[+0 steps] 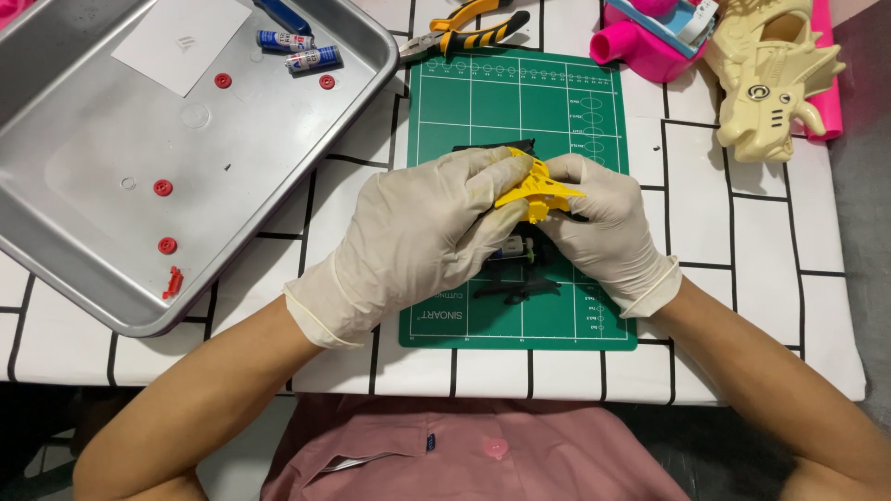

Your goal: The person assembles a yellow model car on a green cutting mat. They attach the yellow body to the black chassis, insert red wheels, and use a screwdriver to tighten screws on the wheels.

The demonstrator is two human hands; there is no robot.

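Both of my hands wear pale gloves and meet over the green cutting mat [464, 111]. My left hand [418, 237] and my right hand [603, 227] together grip a small yellow plastic toy part [536, 191] with spiky edges. Beneath it, between my palms, a black toy body with a small motor [515, 250] shows partly; how it joins the yellow part is hidden by my fingers. A black plastic piece [520, 289] lies on the mat just below my hands.
A metal tray [83, 139] at the left holds several red round parts [163, 187], two small batteries [297, 51] and a white card. Yellow-handled pliers [464, 32] lie beyond the mat. A cream dinosaur toy shell [770, 74] and pink plastic parts [640, 46] sit at the far right.
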